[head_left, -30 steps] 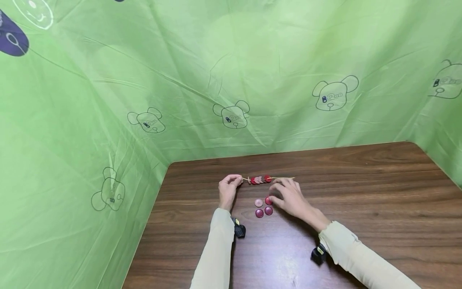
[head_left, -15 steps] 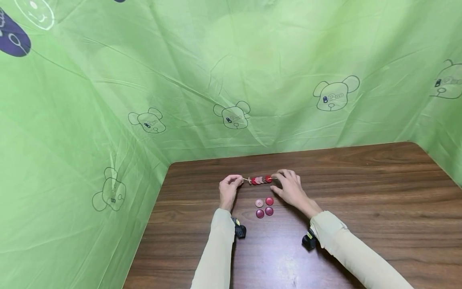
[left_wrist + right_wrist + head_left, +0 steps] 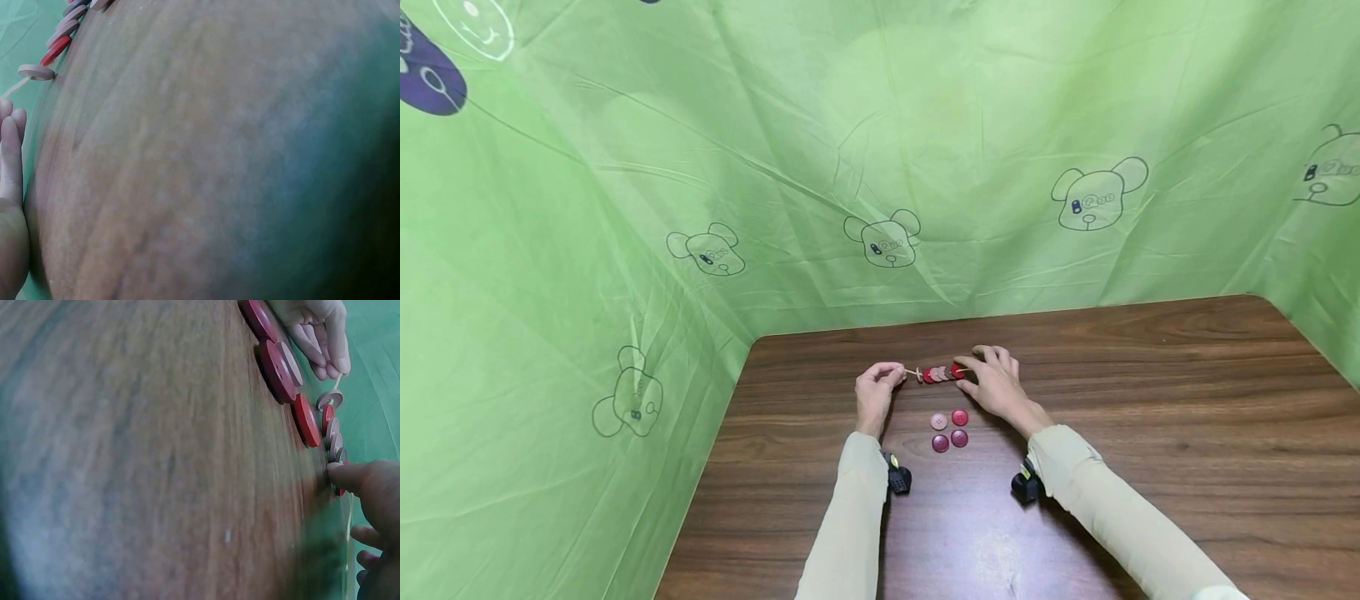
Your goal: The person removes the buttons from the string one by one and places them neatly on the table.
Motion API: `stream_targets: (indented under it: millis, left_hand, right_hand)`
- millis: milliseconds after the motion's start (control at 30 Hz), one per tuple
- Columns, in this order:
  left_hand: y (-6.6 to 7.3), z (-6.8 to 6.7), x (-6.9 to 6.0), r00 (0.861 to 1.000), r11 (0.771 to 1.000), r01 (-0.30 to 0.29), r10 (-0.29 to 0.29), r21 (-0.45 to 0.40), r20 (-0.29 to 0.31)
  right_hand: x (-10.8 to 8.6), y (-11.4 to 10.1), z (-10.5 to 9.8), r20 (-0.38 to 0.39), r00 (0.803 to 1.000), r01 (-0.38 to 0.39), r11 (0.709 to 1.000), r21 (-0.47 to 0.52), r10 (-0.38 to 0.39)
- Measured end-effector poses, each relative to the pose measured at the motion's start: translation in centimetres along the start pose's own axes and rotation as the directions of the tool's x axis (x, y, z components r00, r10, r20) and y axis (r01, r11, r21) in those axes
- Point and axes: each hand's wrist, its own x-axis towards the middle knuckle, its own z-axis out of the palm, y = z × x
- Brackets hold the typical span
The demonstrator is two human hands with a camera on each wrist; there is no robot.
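Observation:
My left hand (image 3: 875, 398) pinches one end of a thin pale yellow string (image 3: 912, 372) at the table's far side. Several red, pink and greyish buttons (image 3: 936, 374) are threaded on it, most of them overlapping in a row; a pale pink button (image 3: 36, 72) sits nearest my left fingertips. At the row's right end, my right hand (image 3: 998, 388) holds a red button (image 3: 339, 492) between thumb and index finger. The string's free end trails under that hand and is mostly hidden in the head view.
Toward me from the string lie a pink button (image 3: 938, 422), a red button (image 3: 959, 417) and two purple buttons (image 3: 940, 443), loose on the wooden table (image 3: 1150, 433). A green curtain (image 3: 880, 150) with bear outlines borders the far and left sides.
My right hand has moved left and away from me, from beside the loose red button to the threaded red button at the row's right end. My left hand stays put.

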Motion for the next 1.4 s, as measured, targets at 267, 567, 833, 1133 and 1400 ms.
stream_targets:
  millis: [267, 567, 833, 1133, 1400]
  left_hand:
    - [0.1, 0.1, -0.1, 1.0, 1.0, -0.02, 0.02, 0.007, -0.007]
    - [0.0, 0.0, 0.0, 1.0, 1.0, -0.008, 0.008, 0.019, -0.008]
    - [-0.3, 0.0, 0.1, 1.0, 1.0, 0.002, -0.002, 0.011, -0.023]
    - [0.2, -0.1, 0.0, 1.0, 1.0, 0.023, -0.023, -0.006, 0.017]
    - [-0.2, 0.1, 0.1, 0.999, 0.999, 0.021, -0.021, 0.025, -0.024]
  right_hand:
    - [0.0, -0.2, 0.1, -0.007, 1.0, -0.006, 1.0, 0.024, 0.007]
    - [-0.2, 0.6, 0.3, -0.048, 0.999, -0.007, 0.998, 0.062, 0.01]
    - [-0.1, 1.3, 0.0, -0.082, 0.996, -0.031, 0.996, 0.08, 0.037]
    - [-0.3, 2.0, -0.7, -0.064, 0.996, -0.054, 0.995, 0.083, 0.059]
    - [-0.6, 2.7, -0.9, -0.074, 0.995, -0.056, 0.994, 0.089, 0.063]
